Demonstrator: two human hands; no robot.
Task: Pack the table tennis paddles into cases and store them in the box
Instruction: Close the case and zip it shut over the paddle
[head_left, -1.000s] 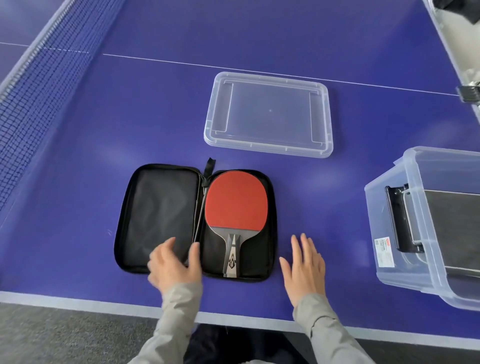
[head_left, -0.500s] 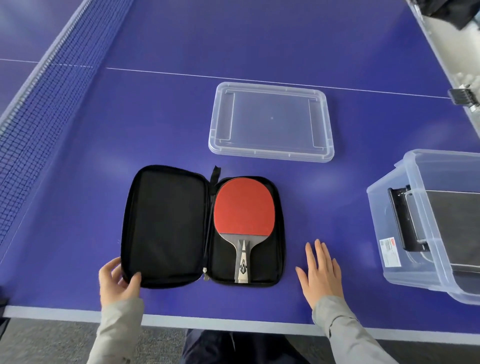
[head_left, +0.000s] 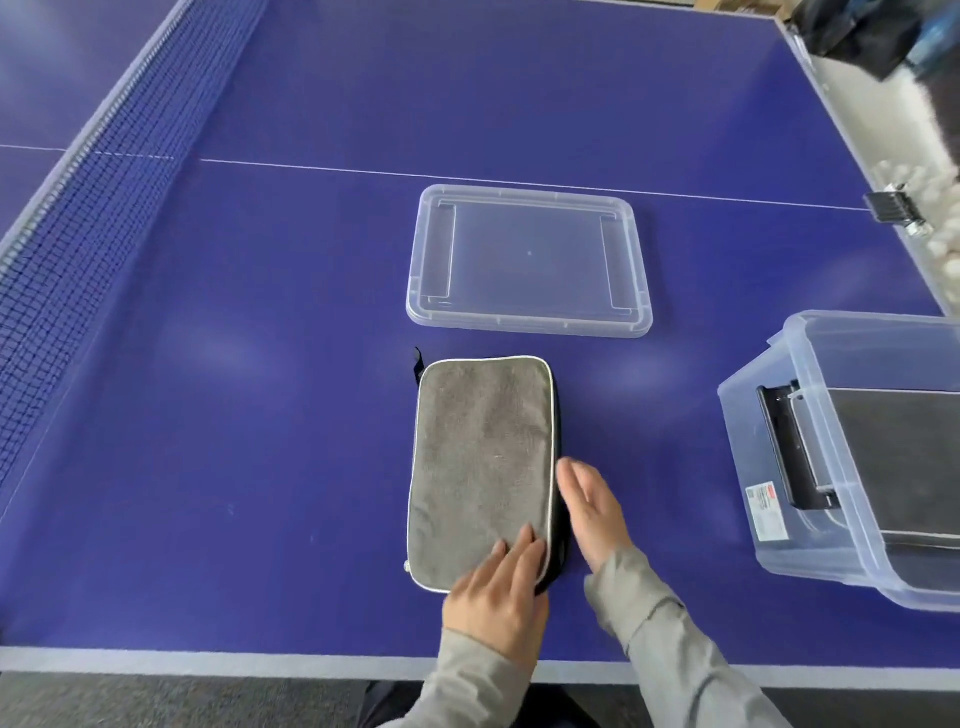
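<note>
My left hand (head_left: 498, 587) presses flat on the folded case (head_left: 483, 467); right hand (head_left: 592, 512) lies open beside it. Unzipped (zipper pull at left corner), it could flop open when lifted toward the box (head_left: 779, 441).

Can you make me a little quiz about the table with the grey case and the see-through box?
1. True or false: the grey case is folded closed.
2. Which hand lies flat on top of the case? A) left hand B) right hand
3. Fill in: the clear lid lies on the blue table, not on the ____.

Key
1. True; only its grey outside shows.
2. A; the right hand is at the case's right edge instead.
3. Box; it stands open at the right, with dark things inside.
</note>
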